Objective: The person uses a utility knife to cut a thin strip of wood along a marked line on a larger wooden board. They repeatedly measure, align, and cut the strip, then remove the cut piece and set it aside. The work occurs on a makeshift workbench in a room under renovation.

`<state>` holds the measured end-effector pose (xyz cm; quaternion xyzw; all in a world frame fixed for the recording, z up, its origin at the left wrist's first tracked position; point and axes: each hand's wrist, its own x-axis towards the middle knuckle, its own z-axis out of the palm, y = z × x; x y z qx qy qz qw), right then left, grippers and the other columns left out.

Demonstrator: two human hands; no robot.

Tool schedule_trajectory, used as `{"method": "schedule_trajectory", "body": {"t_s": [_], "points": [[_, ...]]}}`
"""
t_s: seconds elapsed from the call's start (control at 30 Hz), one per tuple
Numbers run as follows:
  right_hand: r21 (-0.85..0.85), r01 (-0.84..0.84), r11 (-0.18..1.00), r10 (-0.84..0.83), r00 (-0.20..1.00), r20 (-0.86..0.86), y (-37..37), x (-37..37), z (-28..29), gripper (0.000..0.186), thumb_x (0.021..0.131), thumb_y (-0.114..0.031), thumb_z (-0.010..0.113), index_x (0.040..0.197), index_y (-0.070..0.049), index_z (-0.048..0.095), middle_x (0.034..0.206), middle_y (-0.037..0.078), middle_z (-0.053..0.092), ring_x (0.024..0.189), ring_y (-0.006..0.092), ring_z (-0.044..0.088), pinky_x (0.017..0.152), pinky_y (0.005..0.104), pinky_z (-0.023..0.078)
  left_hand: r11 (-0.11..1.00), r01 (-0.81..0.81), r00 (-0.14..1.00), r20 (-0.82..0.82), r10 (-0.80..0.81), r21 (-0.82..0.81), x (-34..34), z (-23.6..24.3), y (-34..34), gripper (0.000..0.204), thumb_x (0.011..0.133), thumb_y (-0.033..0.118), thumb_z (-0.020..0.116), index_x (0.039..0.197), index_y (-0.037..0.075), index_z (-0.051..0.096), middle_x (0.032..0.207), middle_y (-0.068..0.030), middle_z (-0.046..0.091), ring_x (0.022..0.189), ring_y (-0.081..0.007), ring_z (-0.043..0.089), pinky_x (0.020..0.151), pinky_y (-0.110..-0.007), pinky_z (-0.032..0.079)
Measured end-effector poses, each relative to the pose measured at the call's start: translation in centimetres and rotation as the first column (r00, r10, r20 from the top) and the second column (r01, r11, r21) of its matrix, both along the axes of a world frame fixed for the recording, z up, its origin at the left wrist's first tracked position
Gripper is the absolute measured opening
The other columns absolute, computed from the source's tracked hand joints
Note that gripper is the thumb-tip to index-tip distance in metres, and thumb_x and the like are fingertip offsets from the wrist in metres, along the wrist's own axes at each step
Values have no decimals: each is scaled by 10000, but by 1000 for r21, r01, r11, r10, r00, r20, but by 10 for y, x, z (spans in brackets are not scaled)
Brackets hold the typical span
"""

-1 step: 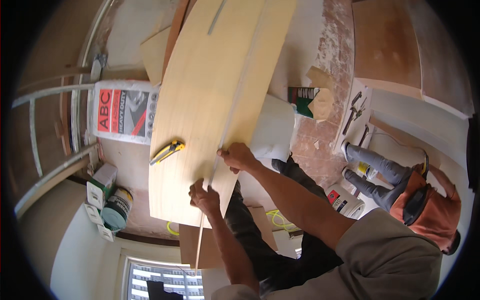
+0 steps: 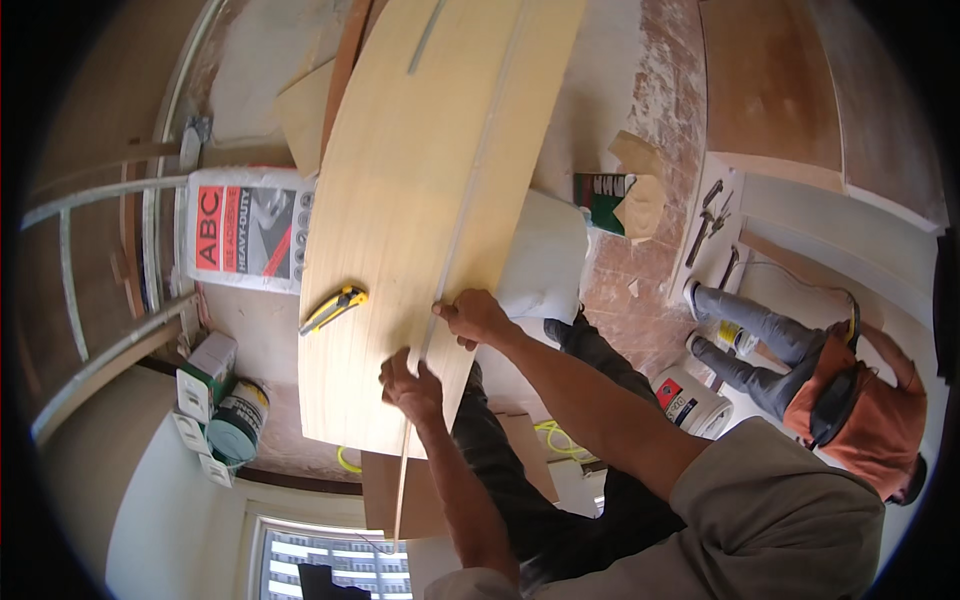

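Note:
A long, pale wooden board [image 2: 390,190] stretches away from me. A narrow, thin strip [image 2: 468,190] runs lengthwise along it, and its lower end hangs past the board's near edge. My left hand [image 2: 413,388] is closed over the strip near that edge, fingers curled, the grip partly hidden. Just farther up, my right hand [image 2: 474,318] is closed, its thumb and fingertips pinching at the strip against the board. To the left of both hands lies a yellow and black utility knife [image 2: 335,310]. A short grey strip [image 2: 427,38] rests toward the board's far end.
Left of the board lies a bag of tile adhesive [image 2: 250,228], with paint tins [image 2: 238,425] nearer me. A metal frame [image 2: 68,270] stands far left. At right are a white bucket [image 2: 692,405], hand tools [image 2: 708,222] and a bent-over co-worker in orange [image 2: 855,420].
My left hand has shifted slightly up along the strip, its fingers a little farther from the near edge. My right hand stays almost in place.

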<state>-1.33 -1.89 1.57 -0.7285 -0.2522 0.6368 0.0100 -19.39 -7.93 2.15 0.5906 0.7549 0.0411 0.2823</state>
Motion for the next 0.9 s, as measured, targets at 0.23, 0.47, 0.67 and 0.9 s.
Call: {"method": "schedule_trajectory", "body": {"t_s": [0.23, 0.47, 0.67, 0.9], "points": [[338, -256, 906, 234, 967, 103, -79, 46, 18, 533, 1026, -461, 515, 814, 7, 660, 732, 224, 674, 814, 448, 686, 781, 532, 529, 980, 182, 903, 382, -199, 82, 60, -33, 83, 276, 781, 40, 801, 1040, 21, 707, 993, -162, 700, 899, -357, 659, 813, -467, 529], [121, -269, 956, 254, 959, 126, -204, 109, 90, 412, 989, -394, 595, 832, -23, 682, 798, 220, 703, 822, 431, 701, 770, 536, 548, 938, 268, 932, 307, -194, -219, 65, -23, 115, 220, 760, 112, 860, 900, -3, 735, 841, -130, 748, 774, -229, 703, 733, -350, 551], [113, -292, 950, 285, 956, 76, -235, 92, 48, 369, 982, -378, 587, 940, -33, 713, 894, 219, 730, 894, 414, 713, 832, 530, 556, 861, 381, 899, 353, -259, -338, 60, -34, 133, 209, 778, 171, 859, 886, 36, 740, 839, -111, 760, 764, -238, 711, 742, -357, 552], [-28, -308, 951, 307, 951, -43, -246, 99, 32, 357, 990, -368, 556, 1016, -47, 710, 1039, 217, 735, 1023, 392, 703, 904, 530, 549, 698, 502, 857, 185, -481, -511, 104, -5, 157, 345, 773, 302, 898, 938, 34, 757, 849, -137, 759, 823, -256, 730, 783, -367, 565]]}}
